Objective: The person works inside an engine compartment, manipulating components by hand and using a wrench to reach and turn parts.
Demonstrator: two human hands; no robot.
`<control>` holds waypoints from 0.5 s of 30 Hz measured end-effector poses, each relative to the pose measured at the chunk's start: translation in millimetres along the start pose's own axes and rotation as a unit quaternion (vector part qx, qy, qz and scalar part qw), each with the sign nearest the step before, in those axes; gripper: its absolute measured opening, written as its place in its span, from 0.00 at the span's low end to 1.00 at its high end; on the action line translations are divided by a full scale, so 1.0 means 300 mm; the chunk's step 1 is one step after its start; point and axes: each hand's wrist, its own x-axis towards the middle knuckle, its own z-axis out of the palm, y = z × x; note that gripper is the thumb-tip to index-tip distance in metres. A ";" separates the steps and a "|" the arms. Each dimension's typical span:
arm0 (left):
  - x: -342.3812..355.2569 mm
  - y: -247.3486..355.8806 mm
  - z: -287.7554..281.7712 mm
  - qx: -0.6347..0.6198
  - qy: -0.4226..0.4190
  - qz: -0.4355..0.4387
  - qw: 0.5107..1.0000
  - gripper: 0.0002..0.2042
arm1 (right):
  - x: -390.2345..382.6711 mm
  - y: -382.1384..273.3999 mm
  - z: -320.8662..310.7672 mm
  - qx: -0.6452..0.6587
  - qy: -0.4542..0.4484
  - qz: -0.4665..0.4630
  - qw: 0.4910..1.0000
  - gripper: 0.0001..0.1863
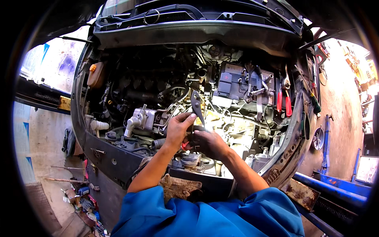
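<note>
Over the middle of the open engine bay, my left hand pinches dark metal pliers between thumb and fingers. The jaw end of the pliers points away from me, up toward the battery side. My right hand is closed lower down, where the dark handle runs into it. A small red piece shows beneath the fingers; I cannot make out what it belongs to. Beyond the hands lie hoses and a brightly lit part of the engine. A silver metal housing with a pipe stub sits to the left.
The black battery at the right back has several metal tools on top. Red-handled pliers rest by the right fender. A brown rag lies on the front edge. The orange-capped reservoir stands at left. Blue lift arms flank the right side.
</note>
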 end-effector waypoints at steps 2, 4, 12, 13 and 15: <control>0.022 0.008 -0.018 0.033 -0.021 0.001 0.999 0.13 | -0.003 -0.016 -0.025 0.027 -0.031 0.008 0.999 0.19; 0.099 0.021 -0.072 0.283 -0.066 0.052 0.955 0.14 | -0.019 -0.062 -0.024 -0.003 0.036 0.014 0.999 0.16; 0.611 0.054 0.013 0.666 0.090 0.367 0.643 0.31 | 0.128 0.021 -0.211 -0.317 0.185 0.119 0.922 0.11; 0.683 0.051 0.022 0.648 0.063 0.280 0.705 0.34 | 0.151 0.017 -0.217 -0.350 0.182 0.126 0.910 0.11; 0.822 0.020 0.010 0.554 -0.016 0.167 0.815 0.41 | 0.190 0.019 -0.240 -0.347 0.178 0.126 0.912 0.13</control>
